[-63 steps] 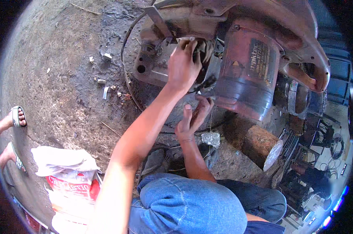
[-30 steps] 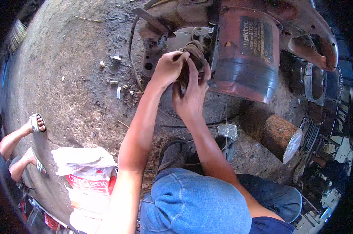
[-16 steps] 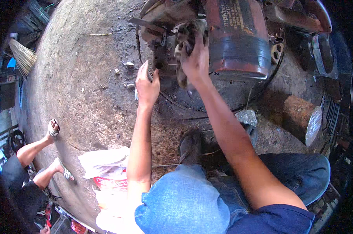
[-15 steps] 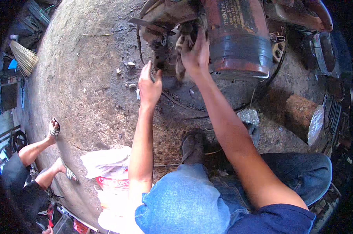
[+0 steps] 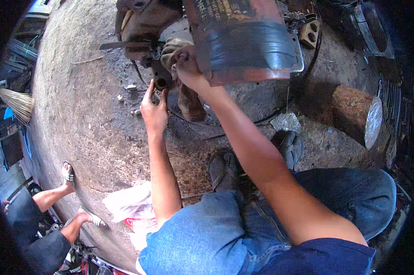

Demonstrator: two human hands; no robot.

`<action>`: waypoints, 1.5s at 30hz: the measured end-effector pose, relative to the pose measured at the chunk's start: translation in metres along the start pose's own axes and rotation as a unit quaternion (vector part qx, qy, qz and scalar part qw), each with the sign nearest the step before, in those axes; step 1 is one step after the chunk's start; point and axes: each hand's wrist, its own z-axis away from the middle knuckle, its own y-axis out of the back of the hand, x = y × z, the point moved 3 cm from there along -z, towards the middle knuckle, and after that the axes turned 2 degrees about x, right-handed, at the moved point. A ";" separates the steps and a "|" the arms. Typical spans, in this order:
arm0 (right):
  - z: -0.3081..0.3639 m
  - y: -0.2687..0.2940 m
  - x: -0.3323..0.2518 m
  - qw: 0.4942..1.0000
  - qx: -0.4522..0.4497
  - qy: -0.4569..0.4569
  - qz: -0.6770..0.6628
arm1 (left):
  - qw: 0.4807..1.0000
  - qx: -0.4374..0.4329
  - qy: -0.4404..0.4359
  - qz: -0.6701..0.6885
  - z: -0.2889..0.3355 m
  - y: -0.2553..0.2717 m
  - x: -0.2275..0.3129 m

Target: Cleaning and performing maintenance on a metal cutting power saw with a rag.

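Note:
My left hand reaches up with thumb and forefinger apart, their tips at the round, holed end of a dark metal part. No grip on that part shows. My right hand is closed on a crumpled brown-grey rag, which bunches above the fingers and hangs below them. Its fingertips are partly hidden in the cloth. Beside the right hand stands a worn red-and-black cylinder with a dark band round its lower part. A greasy brown metal assembly with a flat blade-like bar lies beyond my hands.
A rust-brown round block with a shiny end lies to the right, near a crumpled silvery piece. A white plastic bag is by my left forearm. At left are another person's sandalled feet and a broom.
My view has shifted, so the cylinder and metal assembly appear further left. My left hand has come up to the metal part's holed end. The rag in my right hand now shows more fully.

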 end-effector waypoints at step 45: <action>0.045 0.056 -0.104 0.936 -0.005 -0.294 -0.192 | 0.941 0.196 0.096 0.260 0.012 0.092 0.006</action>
